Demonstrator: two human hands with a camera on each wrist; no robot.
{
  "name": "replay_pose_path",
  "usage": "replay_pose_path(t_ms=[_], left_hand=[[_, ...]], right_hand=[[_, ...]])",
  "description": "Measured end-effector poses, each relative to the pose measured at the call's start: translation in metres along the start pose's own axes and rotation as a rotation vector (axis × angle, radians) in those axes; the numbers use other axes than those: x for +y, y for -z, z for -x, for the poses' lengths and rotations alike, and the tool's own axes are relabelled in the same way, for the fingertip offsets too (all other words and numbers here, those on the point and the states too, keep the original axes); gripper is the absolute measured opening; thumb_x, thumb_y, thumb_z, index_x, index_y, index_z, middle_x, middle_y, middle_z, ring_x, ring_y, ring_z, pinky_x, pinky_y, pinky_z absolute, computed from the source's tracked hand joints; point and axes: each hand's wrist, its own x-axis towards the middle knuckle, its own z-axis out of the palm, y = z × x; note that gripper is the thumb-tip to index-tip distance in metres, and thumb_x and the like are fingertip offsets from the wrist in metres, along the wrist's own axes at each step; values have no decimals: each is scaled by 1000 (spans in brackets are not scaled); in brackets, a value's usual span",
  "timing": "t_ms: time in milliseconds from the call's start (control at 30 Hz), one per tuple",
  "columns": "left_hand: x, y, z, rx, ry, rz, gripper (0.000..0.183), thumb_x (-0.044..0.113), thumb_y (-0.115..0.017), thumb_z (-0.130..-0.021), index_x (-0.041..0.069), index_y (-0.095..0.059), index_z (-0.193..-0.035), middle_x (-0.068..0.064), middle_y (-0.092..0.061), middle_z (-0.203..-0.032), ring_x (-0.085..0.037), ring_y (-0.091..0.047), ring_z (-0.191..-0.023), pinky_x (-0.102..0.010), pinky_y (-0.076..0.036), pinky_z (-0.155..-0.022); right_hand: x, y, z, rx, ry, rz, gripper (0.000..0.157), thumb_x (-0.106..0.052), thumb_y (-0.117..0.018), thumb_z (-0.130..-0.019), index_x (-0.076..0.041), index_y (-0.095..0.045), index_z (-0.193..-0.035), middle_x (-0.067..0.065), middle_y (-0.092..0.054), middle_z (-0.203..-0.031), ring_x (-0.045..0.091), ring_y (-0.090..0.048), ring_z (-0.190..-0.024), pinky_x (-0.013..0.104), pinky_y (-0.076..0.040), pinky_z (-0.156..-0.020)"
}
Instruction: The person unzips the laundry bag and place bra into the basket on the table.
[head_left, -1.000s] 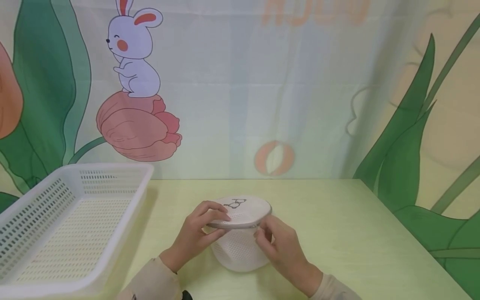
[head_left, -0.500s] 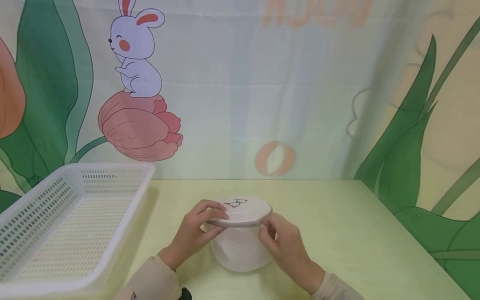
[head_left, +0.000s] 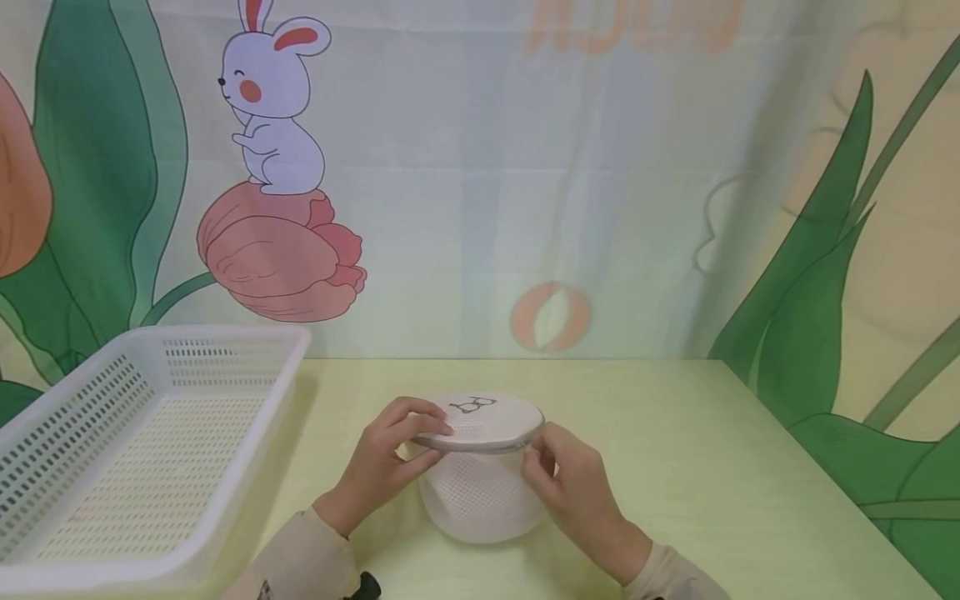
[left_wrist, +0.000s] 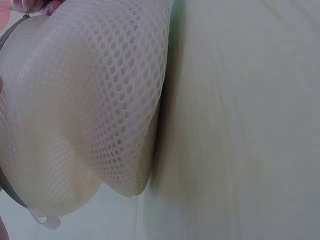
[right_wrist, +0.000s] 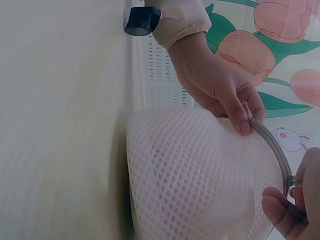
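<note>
A white mesh laundry bag (head_left: 480, 500) stands upright on the table, its round lid (head_left: 498, 417) printed with a small dark line drawing. A grey zipper (right_wrist: 275, 145) runs around the lid's edge. My left hand (head_left: 393, 450) grips the rim on the left, fingers on top of the lid and thumb beneath. At the front right of the rim, my right hand (head_left: 573, 492) has thumb and fingers pinched at the zipper pull (right_wrist: 291, 181). The left wrist view shows the mesh side wall and a small fabric loop (left_wrist: 45, 218) at the rim.
A white perforated plastic basket (head_left: 288, 375) stands on the left side of the pale yellow-green table (head_left: 712, 475). Behind the table hangs a printed backdrop (head_left: 420, 167) with a rabbit and tulips. A black band (right_wrist: 142, 21) is on the left sleeve.
My right hand has slid a little to the right along the rim with the zipper pull. The left hand keeps its hold on the rim, shifting slightly left.
</note>
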Motion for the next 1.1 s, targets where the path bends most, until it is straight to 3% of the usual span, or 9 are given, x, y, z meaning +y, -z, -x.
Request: replay_pose_path(t_ms=[233, 600, 1100], left_hand=[[-1, 1, 0, -1, 7, 12, 32, -4, -76, -69, 13, -68, -94, -6, -63, -102, -23, -60, -95, -16, -49, -77], [-1, 4, -1, 23, -6, -13, 34, -6, -74, -66, 13, -68, -95, -7, -63, -100, -24, -60, -93, -17, -46, -81], [-6, 8, 2, 12, 79, -12, 30, -4, -75, -69, 12, -69, -94, -5, -64, -102, -21, -59, -97, -15, -44, -87]], right_hand=[[2, 1, -1, 7, -11, 23, 20, 5, -58, -72, -13, -49, -71, -10, -47, -64, -3, -42, -58, 9, -36, -49], [5, 2, -1, 4, -26, 39, 19, 4, -59, -73, -12, -49, -71, -10, -46, -63, -3, -41, -57, 9, -35, -48], [8, 4, -3, 7, -41, 41, 19, 4, -58, -73, -12, -49, -71, -10, -45, -63, -2, -41, -57, 10, -35, -49]])
